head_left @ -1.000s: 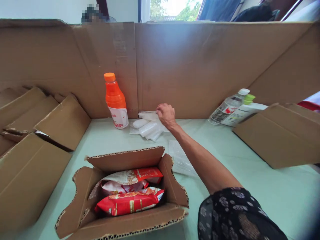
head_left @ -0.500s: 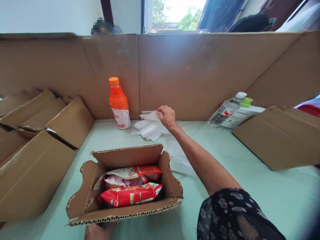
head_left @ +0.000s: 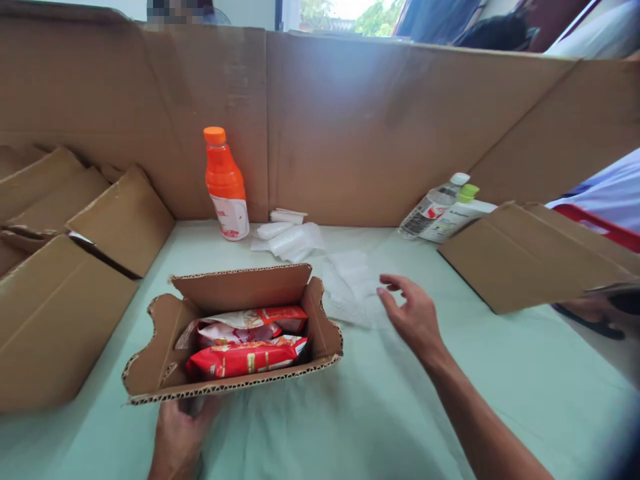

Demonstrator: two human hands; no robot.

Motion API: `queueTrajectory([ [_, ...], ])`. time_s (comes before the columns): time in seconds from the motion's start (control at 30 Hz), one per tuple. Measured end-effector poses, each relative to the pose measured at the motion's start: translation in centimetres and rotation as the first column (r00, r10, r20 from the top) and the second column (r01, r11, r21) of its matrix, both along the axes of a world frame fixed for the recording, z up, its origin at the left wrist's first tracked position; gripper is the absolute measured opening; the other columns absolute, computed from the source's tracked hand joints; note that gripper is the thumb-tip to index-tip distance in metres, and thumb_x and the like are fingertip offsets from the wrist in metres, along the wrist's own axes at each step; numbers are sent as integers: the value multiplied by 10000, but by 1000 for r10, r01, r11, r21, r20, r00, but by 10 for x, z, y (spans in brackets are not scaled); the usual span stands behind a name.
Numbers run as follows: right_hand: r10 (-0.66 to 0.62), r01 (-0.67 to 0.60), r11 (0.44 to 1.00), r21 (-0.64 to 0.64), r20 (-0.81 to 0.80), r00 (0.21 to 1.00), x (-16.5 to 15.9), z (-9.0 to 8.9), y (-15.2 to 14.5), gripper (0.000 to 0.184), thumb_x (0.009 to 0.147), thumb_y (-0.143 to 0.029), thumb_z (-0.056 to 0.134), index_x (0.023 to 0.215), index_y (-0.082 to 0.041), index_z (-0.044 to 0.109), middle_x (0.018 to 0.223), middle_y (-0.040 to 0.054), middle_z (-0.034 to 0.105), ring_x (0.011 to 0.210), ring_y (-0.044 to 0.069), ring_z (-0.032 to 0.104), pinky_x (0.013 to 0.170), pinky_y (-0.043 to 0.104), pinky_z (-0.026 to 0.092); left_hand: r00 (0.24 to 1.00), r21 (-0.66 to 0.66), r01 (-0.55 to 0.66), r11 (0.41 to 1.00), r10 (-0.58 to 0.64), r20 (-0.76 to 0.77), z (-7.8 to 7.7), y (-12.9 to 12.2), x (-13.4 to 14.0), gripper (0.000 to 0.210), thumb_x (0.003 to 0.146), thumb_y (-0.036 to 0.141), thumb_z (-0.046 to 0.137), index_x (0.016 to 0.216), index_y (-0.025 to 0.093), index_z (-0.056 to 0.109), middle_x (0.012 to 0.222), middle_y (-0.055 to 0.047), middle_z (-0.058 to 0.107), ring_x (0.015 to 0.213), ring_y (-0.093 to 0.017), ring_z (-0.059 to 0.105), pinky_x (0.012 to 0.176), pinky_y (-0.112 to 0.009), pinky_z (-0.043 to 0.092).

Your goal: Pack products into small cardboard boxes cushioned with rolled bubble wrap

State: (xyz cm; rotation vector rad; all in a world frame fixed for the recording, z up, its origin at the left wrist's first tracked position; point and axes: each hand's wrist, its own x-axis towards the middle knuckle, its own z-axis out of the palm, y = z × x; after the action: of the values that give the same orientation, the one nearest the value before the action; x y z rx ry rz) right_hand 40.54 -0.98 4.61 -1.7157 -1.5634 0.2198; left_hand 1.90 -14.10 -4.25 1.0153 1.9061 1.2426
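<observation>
An open cardboard box (head_left: pixel 240 283) stands in front of me, holding several red and white food packets (head_left: pixel 250 357). My left hand (head_left: pixel 183 423) is at the box's near side, low down, with its fingers partly hidden under the box edge; it seems to grip the box. To the right of the box, my right hand (head_left: pixel 410 310) hovers over the table with fingers apart and nothing in them. Its fingertips are close to a flat sheet of clear plastic wrap (head_left: pixel 347 290). Behind that sheet lie several white plastic wrap rolls (head_left: pixel 293 240).
An orange bottle (head_left: pixel 225 187) stands against the cardboard wall (head_left: pixel 350 133). Folded brown boxes (head_left: pixel 65 320) crowd the left. On the right are a clear bottle (head_left: pixel 433 207), a white container with a green cap (head_left: pixel 457 220) and another brown box (head_left: pixel 530 260).
My right hand has left the white wrap rolls and come right and nearer, its fingers now apart. More of my left hand shows below the box. The camera view has tilted down.
</observation>
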Motion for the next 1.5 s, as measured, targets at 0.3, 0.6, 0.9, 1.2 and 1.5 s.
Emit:
queueTrajectory([
  [0.3,507,-521,854,11,-240,828,-107,-12,-42,495,868,-147,477,1332,-254,611,1335,86,663,1226,270,625,1019,428,528,1000,-30,8,1000,-8,8,0,44,-13,888,544,600,846,1269,178,555,1305,-171,645,1247,-378,589,1111,-539,425],
  [0.6,373,-372,928,-30,143,917,-50,-13,10,509,831,-283,623,1338,-238,605,1405,107,612,1311,306,542,1091,521,424,977,203,201,958,-210,27,22,103,19,665,751,447,754,1307,178,506,1252,-124,626,1150,-260,612,1060,-439,463],
  [0.9,391,-385,920,-66,113,913,-38,-16,-73,154,929,-304,591,1012,-267,714,1107,71,762,1083,271,686,950,475,501,924,12,364,931,-362,126,26,-6,45,564,813,490,672,1292,203,596,1357,-146,604,1218,-300,588,1099,-486,426],
  [1.2,602,-602,775,-194,-65,796,-84,-29,-137,335,950,-475,576,1191,-269,687,1250,83,707,1182,267,631,1009,464,481,734,-110,557,823,-427,528,29,-25,79,956,720,449,732,1512,183,267,1349,-195,524,1035,-229,631,813,-361,547],
  [1.5,363,-336,926,-170,163,917,-98,-56,-102,108,903,-264,563,934,-212,652,1161,120,720,1116,306,635,946,485,478,753,-49,552,832,-473,457,31,-36,81,824,767,382,692,1492,167,366,1220,-160,618,994,-219,634,866,-373,521],
])
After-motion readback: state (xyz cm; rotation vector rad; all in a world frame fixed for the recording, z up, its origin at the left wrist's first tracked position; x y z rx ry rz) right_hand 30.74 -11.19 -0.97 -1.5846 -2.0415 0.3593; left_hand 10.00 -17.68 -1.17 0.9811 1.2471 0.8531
